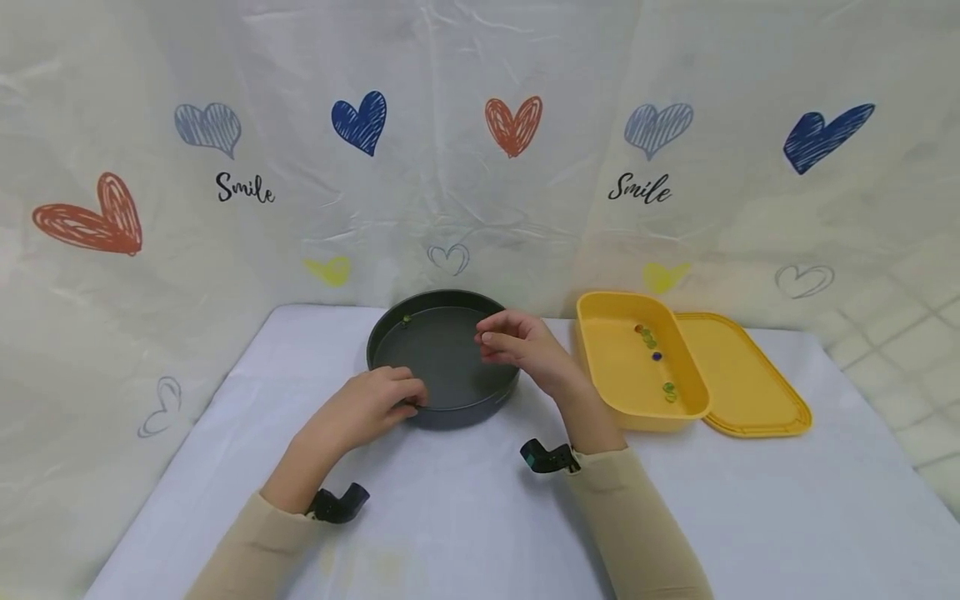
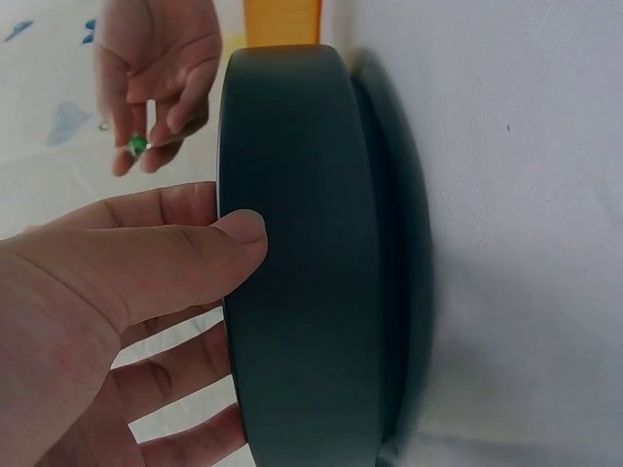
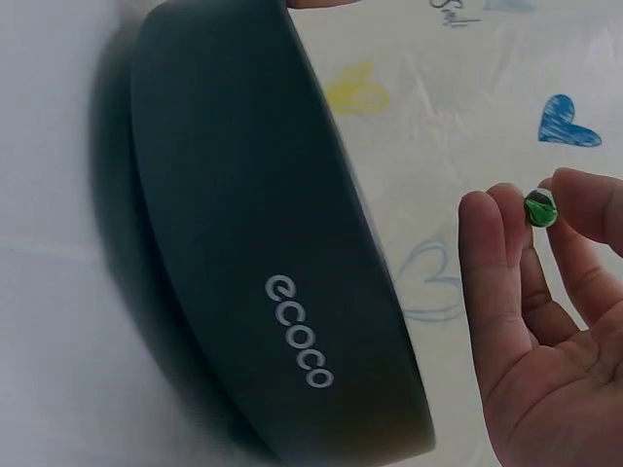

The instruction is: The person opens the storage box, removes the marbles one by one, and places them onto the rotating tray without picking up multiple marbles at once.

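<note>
A dark green round basin (image 1: 448,354) with "ecoco" printed on its outer wall stands on the table. My left hand (image 1: 372,406) grips its near-left rim, the thumb (image 2: 243,230) pressed to the outer wall and the other fingers over the inside. Above the right part of the basin, my right hand (image 1: 525,346) pinches a green marble (image 3: 540,208) between thumb and fingertips. Against the basin's far-left wall lies a small yellow-green marble (image 1: 407,319). To the right stands a yellow box (image 1: 615,358) holding several marbles, among them a blue marble (image 1: 657,356).
A yellow lid (image 1: 750,375) lies flat at the right, partly under the box. White cloth (image 1: 450,517) covers the table. Behind it hangs a pale sheet (image 1: 442,208) printed with hearts, close to the basin and box.
</note>
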`<action>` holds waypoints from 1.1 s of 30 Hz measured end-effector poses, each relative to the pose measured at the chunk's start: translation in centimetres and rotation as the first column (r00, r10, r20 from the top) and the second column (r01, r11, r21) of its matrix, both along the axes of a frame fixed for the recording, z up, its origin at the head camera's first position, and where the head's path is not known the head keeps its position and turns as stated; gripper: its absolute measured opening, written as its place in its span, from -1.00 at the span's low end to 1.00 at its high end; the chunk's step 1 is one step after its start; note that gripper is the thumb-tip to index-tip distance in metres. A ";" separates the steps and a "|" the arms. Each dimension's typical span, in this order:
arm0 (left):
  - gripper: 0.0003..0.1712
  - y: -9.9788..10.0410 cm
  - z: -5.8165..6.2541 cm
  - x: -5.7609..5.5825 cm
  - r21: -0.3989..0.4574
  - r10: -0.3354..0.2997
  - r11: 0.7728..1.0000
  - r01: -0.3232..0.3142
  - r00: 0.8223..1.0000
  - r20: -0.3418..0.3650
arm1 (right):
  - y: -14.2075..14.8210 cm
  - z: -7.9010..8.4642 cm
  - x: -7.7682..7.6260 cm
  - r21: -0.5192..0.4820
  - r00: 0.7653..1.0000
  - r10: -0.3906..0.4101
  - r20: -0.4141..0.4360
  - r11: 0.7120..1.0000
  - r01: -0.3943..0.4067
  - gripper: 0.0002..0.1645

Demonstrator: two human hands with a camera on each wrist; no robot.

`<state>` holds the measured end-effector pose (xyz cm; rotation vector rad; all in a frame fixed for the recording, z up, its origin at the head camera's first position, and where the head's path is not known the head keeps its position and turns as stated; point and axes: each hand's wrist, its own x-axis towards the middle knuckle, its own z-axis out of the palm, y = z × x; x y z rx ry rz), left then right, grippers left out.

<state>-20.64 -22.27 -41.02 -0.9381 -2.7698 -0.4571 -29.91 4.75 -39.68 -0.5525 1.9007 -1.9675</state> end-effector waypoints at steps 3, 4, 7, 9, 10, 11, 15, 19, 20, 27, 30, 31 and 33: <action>-0.78 0.0 -0.1 0.0 -0.007 0.008 1.000 -0.008 1.000 0.003 | -0.4 -0.4 -0.1 0.033 1.000 0.003 0.013 0.999 -0.004 -0.61; -0.78 0.0 -0.1 0.1 -0.009 0.008 1.000 -0.008 1.000 0.003 | -0.5 -0.6 -0.1 0.047 1.000 0.004 0.017 0.999 -0.004 -0.61; -0.79 0.0 -0.1 0.1 -0.012 0.014 1.000 -0.014 1.000 0.008 | -0.8 -1.0 -0.1 0.082 1.000 0.006 0.008 0.997 -0.006 -0.64; -0.78 0.0 0.0 0.2 -0.012 0.015 1.000 -0.015 1.000 0.006 | -1.0 -1.2 -0.2 0.099 1.000 0.007 -0.007 0.995 -0.006 -0.67; -0.78 0.0 0.0 0.2 -0.014 0.015 1.000 -0.015 1.000 0.005 | -1.1 -1.3 -0.2 0.107 1.000 0.008 -0.016 0.994 -0.006 -0.67; -0.78 0.0 0.0 0.2 -0.013 0.015 1.000 -0.015 1.000 0.005 | -1.1 -1.3 -0.2 0.116 1.000 0.008 -0.027 0.993 -0.005 -0.67; -0.79 0.1 0.1 0.2 -0.012 0.012 1.000 -0.012 1.000 0.002 | -1.2 -1.5 -0.2 0.152 0.998 0.007 -0.060 0.988 0.002 -0.71; -0.80 0.1 0.2 0.1 -0.011 0.006 1.000 -0.006 1.000 0.001 | -1.2 -1.5 -0.1 0.209 0.991 0.025 -0.129 0.978 0.002 -0.75; -0.79 0.1 0.2 0.1 -0.011 0.006 1.000 -0.006 1.000 0.003 | -1.2 -1.5 -0.1 0.230 0.988 0.035 -0.153 0.973 0.002 -0.74; -0.78 0.2 0.2 0.2 -0.012 0.012 1.000 -0.012 1.000 0.010 | -1.7 -1.6 0.3 0.436 0.944 0.100 -0.315 0.899 0.050 -0.76; -0.78 0.2 0.2 0.1 -0.011 0.012 1.000 -0.012 1.000 0.011 | -2.0 -1.7 0.4 0.519 0.917 0.145 -0.371 0.851 0.076 -0.78; -0.78 0.1 0.2 0.1 -0.013 0.013 1.000 -0.013 1.000 0.012 | -2.1 -1.7 0.5 0.544 0.906 0.164 -0.390 0.835 0.084 -0.79; -0.78 0.2 0.1 0.1 -0.016 0.011 1.000 -0.011 1.000 0.012 | -2.2 -1.7 0.6 0.590 0.890 0.193 -0.414 0.801 0.101 -0.80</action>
